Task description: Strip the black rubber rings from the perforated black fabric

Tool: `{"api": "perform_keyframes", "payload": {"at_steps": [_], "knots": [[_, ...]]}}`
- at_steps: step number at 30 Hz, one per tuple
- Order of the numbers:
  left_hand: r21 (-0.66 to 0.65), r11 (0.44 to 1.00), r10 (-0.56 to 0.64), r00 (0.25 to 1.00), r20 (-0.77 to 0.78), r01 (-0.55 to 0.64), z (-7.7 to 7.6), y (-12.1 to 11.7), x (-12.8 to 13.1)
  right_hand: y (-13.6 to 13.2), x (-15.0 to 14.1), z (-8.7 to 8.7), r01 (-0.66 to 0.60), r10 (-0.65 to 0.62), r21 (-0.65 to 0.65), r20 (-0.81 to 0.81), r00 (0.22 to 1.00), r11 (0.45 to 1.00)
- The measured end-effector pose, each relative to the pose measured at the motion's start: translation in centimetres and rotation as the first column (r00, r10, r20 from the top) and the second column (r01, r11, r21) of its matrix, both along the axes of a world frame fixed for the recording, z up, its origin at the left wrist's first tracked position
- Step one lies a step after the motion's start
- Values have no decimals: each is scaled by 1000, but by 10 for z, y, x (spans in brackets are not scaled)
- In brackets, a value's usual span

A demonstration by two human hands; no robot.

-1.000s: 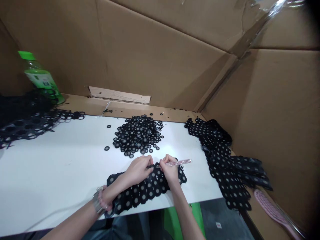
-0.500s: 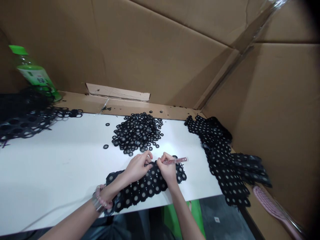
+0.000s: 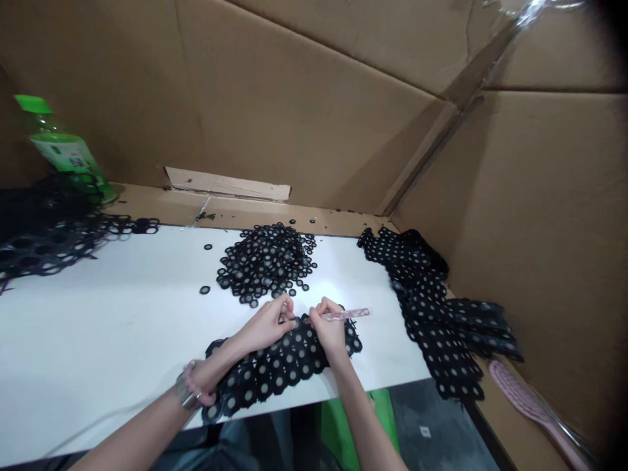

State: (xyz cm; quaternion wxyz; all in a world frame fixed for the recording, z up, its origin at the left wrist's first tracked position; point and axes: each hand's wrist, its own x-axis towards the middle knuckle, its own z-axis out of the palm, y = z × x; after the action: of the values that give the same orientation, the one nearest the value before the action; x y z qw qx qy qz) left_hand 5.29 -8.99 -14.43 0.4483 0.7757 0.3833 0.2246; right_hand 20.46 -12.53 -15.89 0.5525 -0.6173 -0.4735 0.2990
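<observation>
A black sheet set with rows of grey round discs lies along the front of the white table. My left hand is closed at the sheet's upper edge, thumb and fingertips pinching there. My right hand grips a slim, clear pink pen-like tool, its back end pointing right. The tool's tip is hidden by the fingers, close to the same edge. Just beyond my hands is a heap of small black rings with grey centres. Two loose discs lie left of the heap.
Finished-looking black dotted sheets are piled at the right edge. Black perforated netting and a green-capped bottle stand at the left. A pink hairbrush lies at the lower right. Cardboard walls enclose the table.
The view has shifted slightly. Both hands stay at the sheet's upper edge, and the pink tool has turned a little in my right hand. Nothing has been let go.
</observation>
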Motion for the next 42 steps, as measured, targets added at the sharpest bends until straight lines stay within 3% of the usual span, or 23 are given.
{"api": "perform_keyframes", "payload": {"at_steps": [4,7,20,26,28,32,35,38,42], "knots": [[124,991,-6,961,-278,42,12,-2,7,-1,10,0,80,-77,11,-158,984,997],[209,976,30,918,-397,58,13,-4,17,-2,13,-1,52,-52,3,-104,993,999],[183,983,43,955,-295,12,4,-2,22,-2,13,-4,53,-52,-11,101,994,999],[123,991,-38,992,-121,53,-1,1,20,-3,5,-1,9,-13,20,227,974,1000],[97,993,-60,993,-99,70,-1,3,19,-3,5,-1,5,-9,18,203,979,1000],[95,990,-84,976,-200,104,5,4,20,-2,16,1,42,-43,7,60,997,999],[165,985,2,948,-317,53,10,2,25,-1,27,3,84,-84,11,-6,996,996],[241,970,67,921,-384,30,10,3,33,0,33,1,75,-75,8,-7,997,997],[267,960,39,913,-407,79,4,6,41,1,32,-6,70,-70,5,11,997,998]]}}
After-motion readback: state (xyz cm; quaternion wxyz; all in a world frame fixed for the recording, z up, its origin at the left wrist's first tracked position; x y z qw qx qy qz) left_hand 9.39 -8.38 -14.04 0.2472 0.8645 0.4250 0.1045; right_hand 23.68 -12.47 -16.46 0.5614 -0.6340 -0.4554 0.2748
